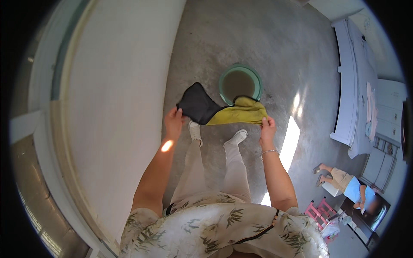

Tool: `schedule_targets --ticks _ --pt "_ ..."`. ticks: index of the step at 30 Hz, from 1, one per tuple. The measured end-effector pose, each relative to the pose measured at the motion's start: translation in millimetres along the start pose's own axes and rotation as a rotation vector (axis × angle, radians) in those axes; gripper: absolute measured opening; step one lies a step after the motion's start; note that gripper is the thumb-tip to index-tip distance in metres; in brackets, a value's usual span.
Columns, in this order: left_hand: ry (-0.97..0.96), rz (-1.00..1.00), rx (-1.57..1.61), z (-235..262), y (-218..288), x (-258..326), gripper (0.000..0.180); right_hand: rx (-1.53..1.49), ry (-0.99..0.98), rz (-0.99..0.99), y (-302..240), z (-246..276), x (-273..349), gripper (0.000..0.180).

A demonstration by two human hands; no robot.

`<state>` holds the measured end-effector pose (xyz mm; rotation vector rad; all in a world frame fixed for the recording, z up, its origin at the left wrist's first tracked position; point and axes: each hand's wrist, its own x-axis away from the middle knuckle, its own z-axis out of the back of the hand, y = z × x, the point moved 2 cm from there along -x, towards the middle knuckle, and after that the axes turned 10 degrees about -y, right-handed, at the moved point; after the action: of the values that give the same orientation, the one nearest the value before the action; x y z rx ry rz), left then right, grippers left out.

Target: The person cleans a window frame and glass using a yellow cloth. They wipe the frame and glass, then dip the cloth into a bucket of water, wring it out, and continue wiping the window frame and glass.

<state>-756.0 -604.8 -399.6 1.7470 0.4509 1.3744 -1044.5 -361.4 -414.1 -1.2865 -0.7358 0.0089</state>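
Observation:
A two-sided cleaning cloth (238,115), dark grey on one face and yellow on the other, is stretched between my hands at about knee height. My left hand (174,122) pinches its dark end. The yellow end is gripped by my right hand (267,129), with a bracelet at that wrist. Part of the cloth is folded or twisted, so both colours show. Just beyond it, a round green basin (259,84) of murky brownish water stands on the floor. The cloth's upper edge overlaps the basin's near rim in view; whether they touch I cannot tell.
A white wall (116,86) runs along my left. The grey concrete floor (297,51) has a bright sunlit patch at right. A bed with a white frame (342,81) stands farther right. At lower right a person (355,189) sits near a pink stool (320,213).

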Motion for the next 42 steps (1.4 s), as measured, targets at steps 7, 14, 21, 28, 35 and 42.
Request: schedule_targets --ticks 7,14,21,28,35,42 --pt "-0.117 0.036 0.165 -101 -44 -99 0.012 -0.091 0.076 -0.171 60 81 -121 0.013" --pt "-0.294 0.218 0.104 -182 -127 -199 0.026 0.141 -0.016 -0.163 169 99 -246 0.020" --pt "-0.422 0.148 -0.189 -204 -272 -302 0.058 0.876 -0.236 0.130 285 71 -348 0.030" --pt "-0.495 -0.397 -1.147 -235 -323 -373 0.060 1.498 -0.426 0.328 335 -1 -398 0.048" --pt "-0.586 -0.564 -1.747 -284 -371 -443 0.057 1.202 -0.599 0.170 406 -17 -458 0.048" --pt "-0.672 -0.053 -1.424 -299 -343 -496 0.060 0.936 -0.398 0.072 361 6 -481 0.053"
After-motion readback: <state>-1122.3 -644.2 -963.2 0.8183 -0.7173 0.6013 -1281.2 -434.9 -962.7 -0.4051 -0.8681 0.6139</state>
